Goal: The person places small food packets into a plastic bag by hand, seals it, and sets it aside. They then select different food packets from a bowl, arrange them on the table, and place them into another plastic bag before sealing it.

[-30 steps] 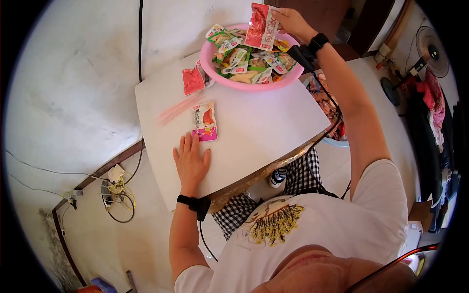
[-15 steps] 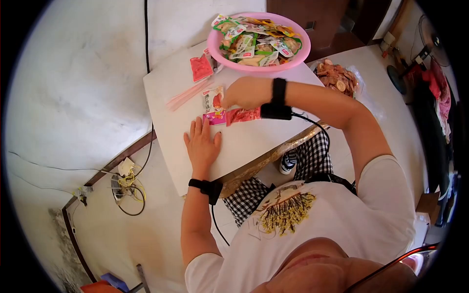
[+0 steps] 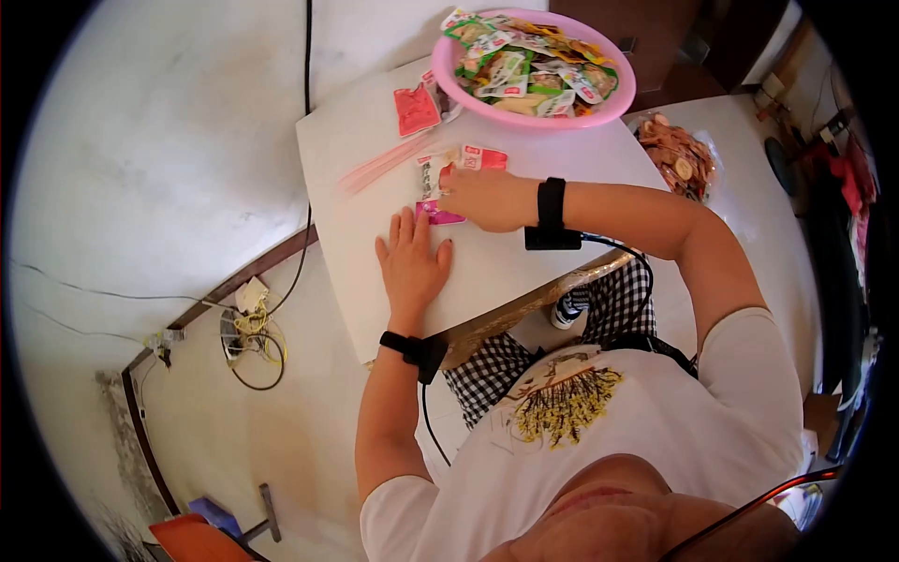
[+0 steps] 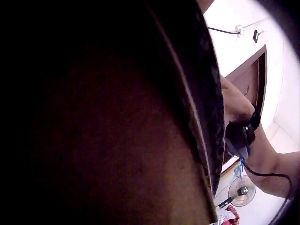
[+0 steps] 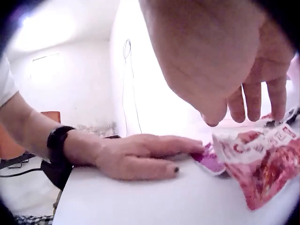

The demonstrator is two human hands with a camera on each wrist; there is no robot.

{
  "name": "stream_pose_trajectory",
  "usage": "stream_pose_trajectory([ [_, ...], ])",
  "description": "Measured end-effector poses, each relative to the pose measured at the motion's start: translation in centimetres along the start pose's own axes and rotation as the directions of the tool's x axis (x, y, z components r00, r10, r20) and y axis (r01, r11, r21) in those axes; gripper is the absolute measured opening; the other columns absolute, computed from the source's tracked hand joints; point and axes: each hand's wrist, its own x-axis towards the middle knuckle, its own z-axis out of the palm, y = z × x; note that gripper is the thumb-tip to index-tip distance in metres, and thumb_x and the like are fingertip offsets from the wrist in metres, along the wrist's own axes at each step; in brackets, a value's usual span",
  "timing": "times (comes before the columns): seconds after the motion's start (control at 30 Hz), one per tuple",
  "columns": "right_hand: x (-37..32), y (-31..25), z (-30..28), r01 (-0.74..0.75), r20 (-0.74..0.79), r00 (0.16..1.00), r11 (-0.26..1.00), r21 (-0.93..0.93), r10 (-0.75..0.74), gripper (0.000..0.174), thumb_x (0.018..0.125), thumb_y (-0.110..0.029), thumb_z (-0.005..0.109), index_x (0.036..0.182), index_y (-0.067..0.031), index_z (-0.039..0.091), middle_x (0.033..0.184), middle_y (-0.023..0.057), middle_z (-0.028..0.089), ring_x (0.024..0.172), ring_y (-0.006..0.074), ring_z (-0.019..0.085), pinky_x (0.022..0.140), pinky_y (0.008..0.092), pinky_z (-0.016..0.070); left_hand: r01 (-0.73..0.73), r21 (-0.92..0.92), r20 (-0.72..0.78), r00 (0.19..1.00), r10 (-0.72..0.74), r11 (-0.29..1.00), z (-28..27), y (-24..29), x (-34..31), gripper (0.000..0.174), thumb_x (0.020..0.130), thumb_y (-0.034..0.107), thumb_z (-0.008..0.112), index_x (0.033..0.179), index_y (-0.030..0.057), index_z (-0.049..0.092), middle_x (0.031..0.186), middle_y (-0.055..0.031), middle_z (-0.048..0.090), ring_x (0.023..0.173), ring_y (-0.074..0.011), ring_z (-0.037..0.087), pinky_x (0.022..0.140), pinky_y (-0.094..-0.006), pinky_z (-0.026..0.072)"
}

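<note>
One crinkled red plastic packet (image 5: 265, 165)

The head view looks steeply down on the table (image 3: 524, 267) and both hands. The right wrist view sits low under the right hand (image 5: 220, 56), facing the left hand (image 5: 140, 157) close by; both views share it. The left wrist view is mostly blocked by darkness.

White wall (image 3: 140, 140); brown skirting (image 3: 215, 304); pale floor (image 3: 281, 450); tangled cables (image 3: 251, 342); white tabletop (image 3: 356, 234)

Red packet (image 3: 484, 157) apparently atop pink packet (image 3: 431, 180)
</note>
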Motion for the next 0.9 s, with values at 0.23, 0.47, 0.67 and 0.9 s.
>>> stream_pose_trajectory([
  [0.23,8.9,6.4,0.4,-0.273,-0.116,0.952,0.958,0.090,0.282,0.023,0.082,-0.015,0.057,0.101,-0.0035,0.060,0.097,0.0235,0.062,0.092,0.0380,0.062,0.075,0.0488,0.0504,0.006,-0.019,-0.027,1.000,-0.007,1.000,0.2,-0.1,-0.2,0.058,0.083,0.035,0.060,0.133,0.0081,0.049,0.144,-0.0147,0.041,0.136,-0.0310,0.034,0.108,-0.0560,0.0241],
  [0.47,14.4,11.8,2.1,-0.604,-0.131,0.790,0.797,0.001,0.599,0.045,0.075,-0.036,0.066,0.107,-0.0050,0.060,0.100,0.0226,0.065,0.093,0.0365,0.064,0.081,0.0468,0.0516,0.016,-0.058,-0.041,0.999,-0.018,0.998,-0.2,0.0,0.0,0.057,0.083,0.033,0.061,0.132,0.0074,0.051,0.143,-0.0154,0.043,0.134,-0.0317,0.036,0.107,-0.0555,0.0245],
  [0.67,15.6,14.7,3.1,-0.615,-0.092,0.788,0.783,-0.088,0.609,0.077,0.059,-0.043,0.080,0.116,0.0021,0.052,0.101,0.0240,0.066,0.092,0.0361,0.066,0.081,0.0447,0.0525,0.014,-0.046,-0.049,0.999,-0.017,0.999,-0.4,0.2,-0.2,0.057,0.083,0.034,0.062,0.132,0.0070,0.051,0.142,-0.0158,0.043,0.133,-0.0320,0.038,0.107,-0.0552,0.0252],
  [0.9,17.3,17.7,5.6,-0.729,-0.176,0.685,0.668,-0.150,0.708,0.073,0.057,-0.043,0.084,0.106,0.0044,0.057,0.101,0.0207,0.067,0.095,0.0360,0.066,0.082,0.0415,0.0536,0.014,-0.065,-0.075,0.997,-0.019,0.998,0.1,-0.2,0.0,0.058,0.083,0.034,0.062,0.132,0.0072,0.050,0.142,-0.0151,0.044,0.133,-0.0312,0.038,0.107,-0.0549,0.0250],
])
